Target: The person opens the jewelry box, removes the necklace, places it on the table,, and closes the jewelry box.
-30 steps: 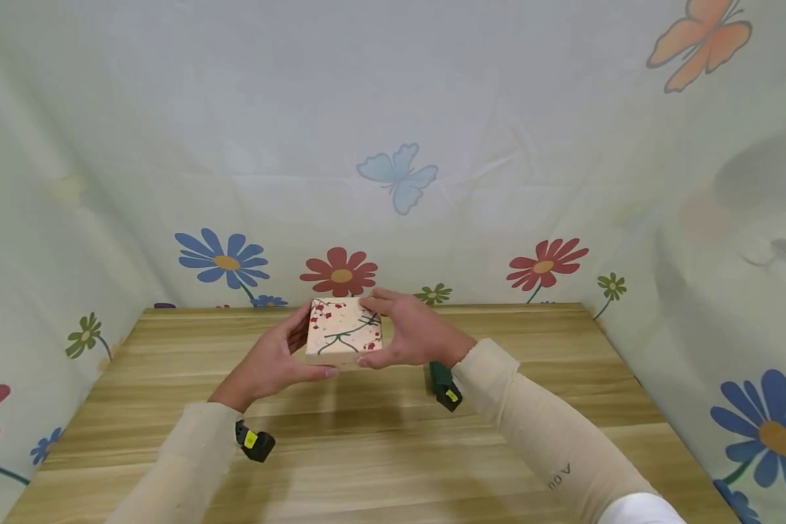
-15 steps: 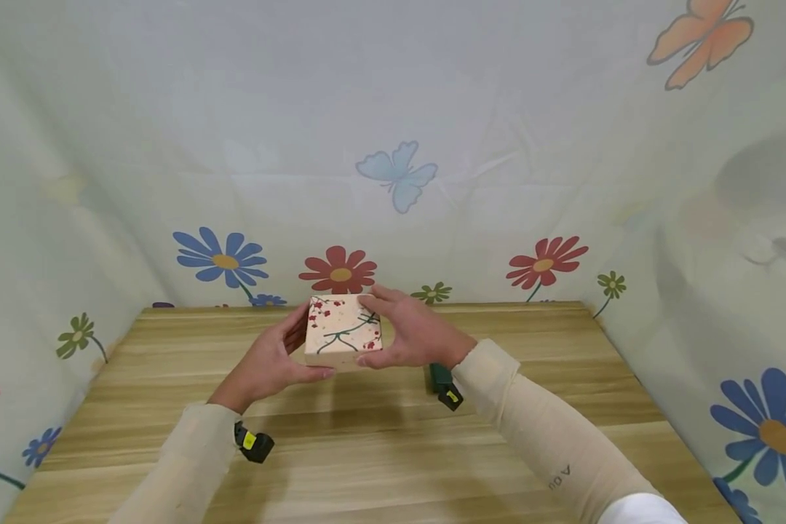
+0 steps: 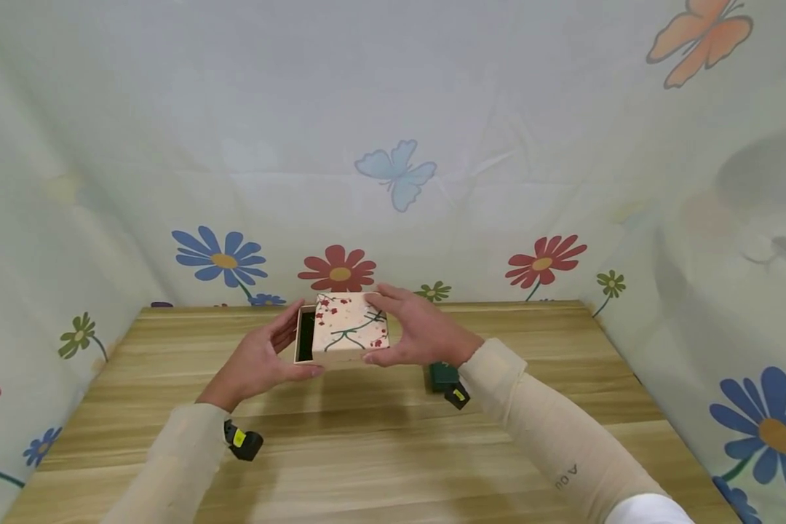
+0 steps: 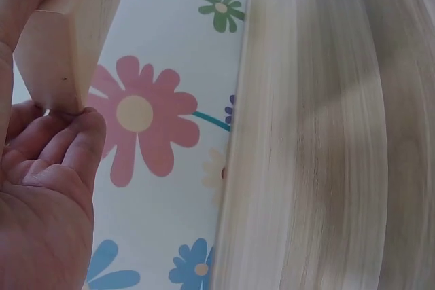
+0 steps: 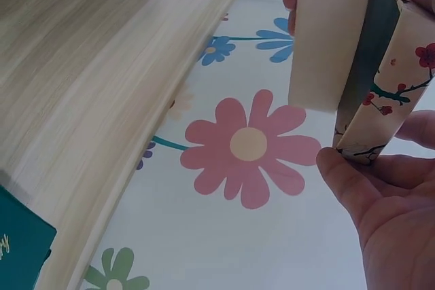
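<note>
Gripping a square, blossom-printed cover [image 3: 350, 326] in the right hand [image 3: 426, 331] and a plain-walled tray [image 5: 329, 39] (dark inside) in the left hand [image 3: 257, 360].

On my head feed I can't make out what the dark inside of the pale tray [image 5: 327, 42] holds. The wrist camera [image 3: 457, 395] covers a corner of the green box [image 3: 442, 376], at four o'clock from the flowered cover [image 3: 351, 325]; my right wrist feed crops that box at eight, its gold lettering too clipped to read, and loses the right hand [image 5: 394, 215] at four. The left wrist's edge cuts the left hand [image 4: 49, 185] at eight.
</note>
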A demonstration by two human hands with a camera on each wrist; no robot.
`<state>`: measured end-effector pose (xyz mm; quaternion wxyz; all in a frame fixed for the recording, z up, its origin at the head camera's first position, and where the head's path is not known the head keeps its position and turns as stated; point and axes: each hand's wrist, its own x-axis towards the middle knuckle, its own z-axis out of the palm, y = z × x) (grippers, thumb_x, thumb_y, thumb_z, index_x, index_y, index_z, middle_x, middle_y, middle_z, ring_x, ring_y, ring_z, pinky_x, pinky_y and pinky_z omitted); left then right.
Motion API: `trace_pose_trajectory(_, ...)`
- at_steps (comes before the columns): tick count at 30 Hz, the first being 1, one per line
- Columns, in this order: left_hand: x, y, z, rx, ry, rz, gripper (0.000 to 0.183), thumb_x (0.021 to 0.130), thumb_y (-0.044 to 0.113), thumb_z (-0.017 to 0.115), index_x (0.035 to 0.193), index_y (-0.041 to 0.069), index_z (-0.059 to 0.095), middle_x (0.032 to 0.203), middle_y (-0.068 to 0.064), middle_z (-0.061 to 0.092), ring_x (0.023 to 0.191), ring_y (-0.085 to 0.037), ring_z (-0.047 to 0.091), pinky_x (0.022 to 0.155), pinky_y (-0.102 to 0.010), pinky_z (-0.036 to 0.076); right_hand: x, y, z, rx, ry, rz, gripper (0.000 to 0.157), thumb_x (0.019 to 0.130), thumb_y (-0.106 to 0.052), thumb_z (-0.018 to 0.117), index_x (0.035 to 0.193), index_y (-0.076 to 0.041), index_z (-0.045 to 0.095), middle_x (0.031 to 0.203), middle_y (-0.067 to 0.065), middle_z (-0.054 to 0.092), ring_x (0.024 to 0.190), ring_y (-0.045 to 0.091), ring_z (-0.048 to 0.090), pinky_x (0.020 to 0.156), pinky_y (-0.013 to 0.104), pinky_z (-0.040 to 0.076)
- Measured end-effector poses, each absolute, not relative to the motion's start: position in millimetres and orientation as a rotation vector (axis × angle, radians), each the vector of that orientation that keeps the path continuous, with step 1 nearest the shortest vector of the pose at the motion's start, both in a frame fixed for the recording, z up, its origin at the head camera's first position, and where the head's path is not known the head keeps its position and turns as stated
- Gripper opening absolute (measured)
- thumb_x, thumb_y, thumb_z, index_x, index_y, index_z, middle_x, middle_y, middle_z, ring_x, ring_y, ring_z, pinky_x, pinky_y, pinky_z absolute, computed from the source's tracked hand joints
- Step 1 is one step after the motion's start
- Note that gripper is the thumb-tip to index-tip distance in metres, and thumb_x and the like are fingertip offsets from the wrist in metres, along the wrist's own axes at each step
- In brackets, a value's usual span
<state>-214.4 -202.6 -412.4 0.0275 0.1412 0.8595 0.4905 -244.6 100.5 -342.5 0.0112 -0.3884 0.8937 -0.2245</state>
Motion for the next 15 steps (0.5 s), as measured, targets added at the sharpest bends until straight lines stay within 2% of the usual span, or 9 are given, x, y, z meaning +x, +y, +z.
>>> trace_pose_trajectory(15,-215,-224,-418,0.388,2.725,1.417,0.122,0.073,0.049,0.094,0.167,0.017,0.024,0.171,-0.017,0.031,0.153,-0.043,0.039,0.120,-0.053,0.037,-246,113,-344,-1.177,2.799,-0.679,0.097,0.083,-0.052,0.083,0.160,-0.011,0.042,0.170,0.019,0.032,0.155,0.040,0.037,0.120,0.059,0.042)
